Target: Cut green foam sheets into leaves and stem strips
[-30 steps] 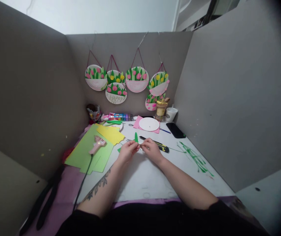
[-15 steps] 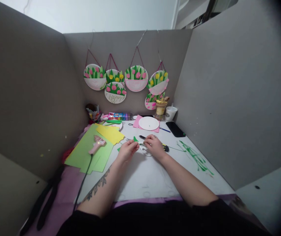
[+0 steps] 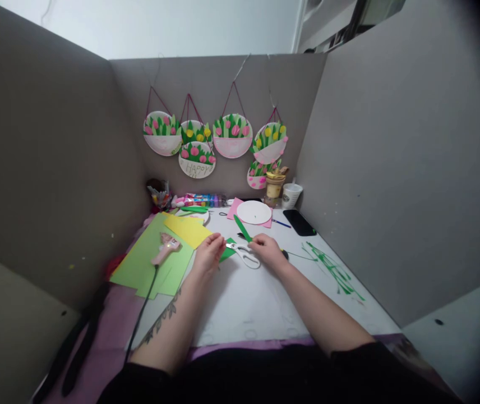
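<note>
While the right hand [image 3: 267,251] pinches the green leaf [image 3: 243,229] by its near end, its length slanting forward-left beyond the scissors [image 3: 237,248], the left hand [image 3: 209,253] hangs apart, fingertips close together; I can't tell whether they grip anything.

two hands [image 3: 210,253], one held leaf [image 3: 243,228], one pair of scissors [image 3: 237,247], one glue gun [image 3: 170,245], six decorated plates [image 3: 232,147]
</note>
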A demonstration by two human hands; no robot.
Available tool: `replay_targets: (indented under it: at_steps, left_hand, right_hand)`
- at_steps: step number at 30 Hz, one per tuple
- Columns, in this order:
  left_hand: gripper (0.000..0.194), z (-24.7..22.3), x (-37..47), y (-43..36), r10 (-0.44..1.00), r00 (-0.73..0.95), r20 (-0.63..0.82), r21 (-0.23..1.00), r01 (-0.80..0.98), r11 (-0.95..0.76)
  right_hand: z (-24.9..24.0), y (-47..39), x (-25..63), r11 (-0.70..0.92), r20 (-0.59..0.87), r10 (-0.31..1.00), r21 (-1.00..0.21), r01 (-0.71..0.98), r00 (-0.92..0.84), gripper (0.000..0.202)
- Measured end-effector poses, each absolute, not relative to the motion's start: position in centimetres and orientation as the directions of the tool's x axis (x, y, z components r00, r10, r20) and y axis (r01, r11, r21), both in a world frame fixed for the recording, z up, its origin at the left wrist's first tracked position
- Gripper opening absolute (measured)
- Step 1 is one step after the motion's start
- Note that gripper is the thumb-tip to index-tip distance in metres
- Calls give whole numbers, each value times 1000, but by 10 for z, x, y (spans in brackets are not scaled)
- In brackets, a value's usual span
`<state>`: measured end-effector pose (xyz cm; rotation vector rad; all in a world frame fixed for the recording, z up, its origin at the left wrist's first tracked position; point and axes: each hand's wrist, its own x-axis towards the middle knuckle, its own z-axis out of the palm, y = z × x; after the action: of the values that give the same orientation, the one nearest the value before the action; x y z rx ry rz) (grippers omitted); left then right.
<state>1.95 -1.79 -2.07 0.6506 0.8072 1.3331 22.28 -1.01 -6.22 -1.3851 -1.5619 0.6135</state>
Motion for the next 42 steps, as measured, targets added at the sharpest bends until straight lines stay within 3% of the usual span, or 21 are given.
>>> replay_targets:
  at_steps: [3, 6, 11, 17, 23, 31, 37, 42]
  left_hand:
    - [40, -24, 25, -24, 984, 108, -138, 913, -371, 169]
    - [35, -27, 28, -27, 991, 107, -79, 973, -207, 100]
    - [41, -27, 25, -25, 999, 41, 10, 997, -77, -7]
    - [37, -24, 26, -29, 989, 141, -40, 997, 67, 31]
    - [37, -38, 30, -22, 988, 73, -136, 979, -144, 145]
    - [33, -47, 28, -7, 985, 4, -174, 885, -438, 158]
    - [35, -39, 13, 4, 941, -167, -295, 841, -512, 173]
    - [42, -36, 14, -2, 968, -165, -190, 918, -380, 115]
  right_hand:
    - [-60, -18, 210, 230, 245, 970, -900, 369, -8, 18]
    - [-60, -23, 200, 316, 296, 949, -871, 377, -112, 18]
    - [-61, -26, 193, 315, 268, 948, -860, 402, -170, 11]
    - [-59, -29, 189, 266, 219, 960, -907, 327, -173, 16]
    - [-58, -29, 189, 340, 287, 932, -906, 254, -224, 22]
    - [-58, -27, 196, 328, 302, 911, -944, 48, -282, 27]
    - [-56, -26, 202, 301, 300, 918, -953, -38, -260, 28]
    - [-56, -26, 199, 197, 199, 974, -980, -36, -104, 35]
